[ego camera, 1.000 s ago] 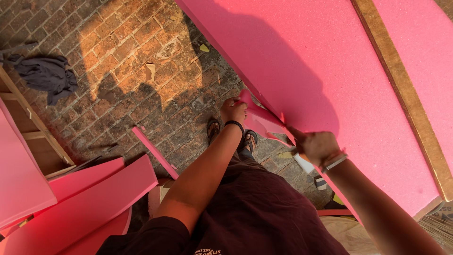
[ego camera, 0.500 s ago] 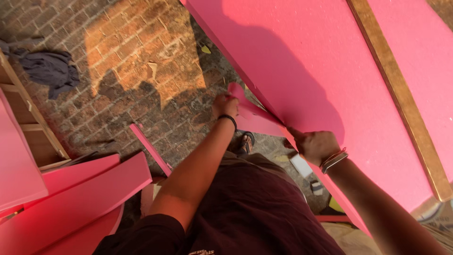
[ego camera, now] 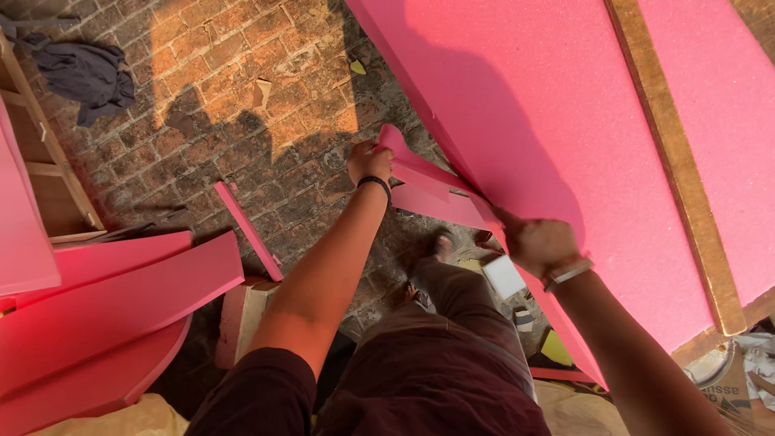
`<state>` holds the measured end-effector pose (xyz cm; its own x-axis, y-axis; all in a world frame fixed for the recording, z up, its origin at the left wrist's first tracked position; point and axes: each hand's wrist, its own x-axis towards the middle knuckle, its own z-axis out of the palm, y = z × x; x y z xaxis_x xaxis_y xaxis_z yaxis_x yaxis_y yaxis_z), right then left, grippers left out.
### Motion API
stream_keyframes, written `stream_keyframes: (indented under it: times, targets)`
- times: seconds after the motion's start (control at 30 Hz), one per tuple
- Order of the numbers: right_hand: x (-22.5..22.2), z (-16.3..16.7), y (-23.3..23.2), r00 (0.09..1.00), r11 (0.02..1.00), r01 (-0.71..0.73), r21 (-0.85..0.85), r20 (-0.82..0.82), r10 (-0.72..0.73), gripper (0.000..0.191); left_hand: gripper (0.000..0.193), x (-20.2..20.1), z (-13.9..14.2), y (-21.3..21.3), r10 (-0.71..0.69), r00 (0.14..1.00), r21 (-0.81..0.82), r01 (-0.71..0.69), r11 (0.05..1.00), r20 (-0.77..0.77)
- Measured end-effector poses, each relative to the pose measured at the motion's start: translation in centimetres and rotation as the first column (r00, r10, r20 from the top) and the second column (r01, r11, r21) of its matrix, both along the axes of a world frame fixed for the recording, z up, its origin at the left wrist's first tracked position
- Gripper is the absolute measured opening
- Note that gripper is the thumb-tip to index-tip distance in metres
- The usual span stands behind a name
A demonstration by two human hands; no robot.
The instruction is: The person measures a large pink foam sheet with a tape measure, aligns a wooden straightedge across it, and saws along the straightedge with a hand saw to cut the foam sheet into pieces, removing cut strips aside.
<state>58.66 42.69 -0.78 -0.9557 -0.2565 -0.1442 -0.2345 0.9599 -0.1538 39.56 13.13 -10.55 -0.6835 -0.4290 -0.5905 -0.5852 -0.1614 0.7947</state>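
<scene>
A large pink foam board leans across the upper right, with a wooden strip running over it. A cut pink foam strip hangs from the board's lower edge. My left hand, a black band on its wrist, grips the strip's far end. My right hand, with a light wristband, is closed at the board's edge where the strip joins it; what it holds is hidden.
The floor is brick. Several pink foam offcuts lie at the left, with a thin pink sliver nearby. A wooden frame and a dark cloth are at the upper left. My feet stand below the board.
My left hand has pulled the strip's end up and away from the board. The right hand has stayed at the board's edge.
</scene>
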Motion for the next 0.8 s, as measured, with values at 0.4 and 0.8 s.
stream_keyframes:
  times: [0.4,0.8]
  targets:
    - [1.8,0.4,1.3,0.988,0.975,-0.077,0.208,0.147,0.047,0.056,0.035,2.3,-0.3,-1.6,0.052,0.997,-0.102,-0.047,0.994,0.048]
    - [6.1,0.0,4.1,0.995,0.994,-0.097,0.051,0.005,0.097,0.052,0.034,4.2,0.2,-2.7,0.217,0.974,-0.184,-0.201,0.962,0.071]
